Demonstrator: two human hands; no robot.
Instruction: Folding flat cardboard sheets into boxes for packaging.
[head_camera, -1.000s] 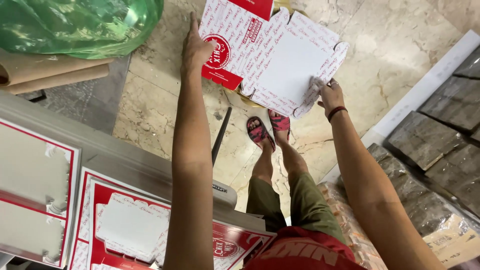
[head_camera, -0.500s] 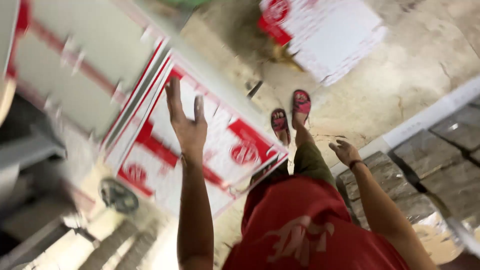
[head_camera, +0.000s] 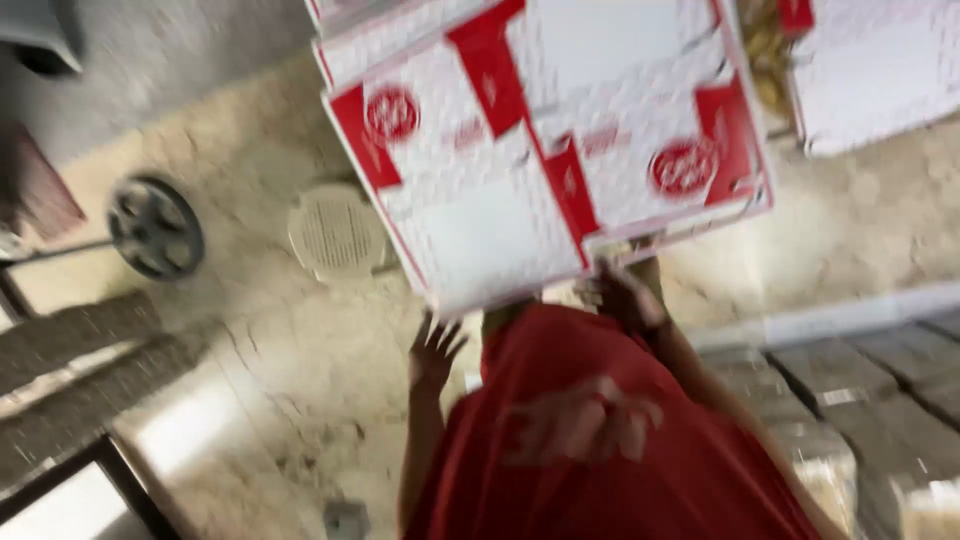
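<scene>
Beige stone floor (head_camera: 300, 400), mottled and cracked, fills most of the blurred view from the head camera. A round drain cover (head_camera: 337, 233) is set into it, and to its left a dark wheel (head_camera: 155, 227) on a thin rod stands on the floor. Grey paving blocks (head_camera: 870, 390) run along the lower right, beyond a pale kerb (head_camera: 830, 320). More grey blocks edge the lower left, next to a bright pale slab (head_camera: 190, 425).

The flat carton (head_camera: 545, 150), white card with red bands and round red marks, is held above the floor in the upper middle of the view, in front of the red shirt (head_camera: 600, 450). Its printed face is turned up to the camera. Its long axis runs roughly left to right, tilted so the left end sits lower and nearer; one corner points down towards the left hand. A second white carton (head_camera: 880, 70) lies on the floor at the upper right, apart from the first.

The right hand (head_camera: 620, 295) is closed on the carton's lower edge, fingers curled around the card. The left hand (head_camera: 435, 350) is open, fingers spread, just below the carton's lower corner; blur hides whether it touches
</scene>
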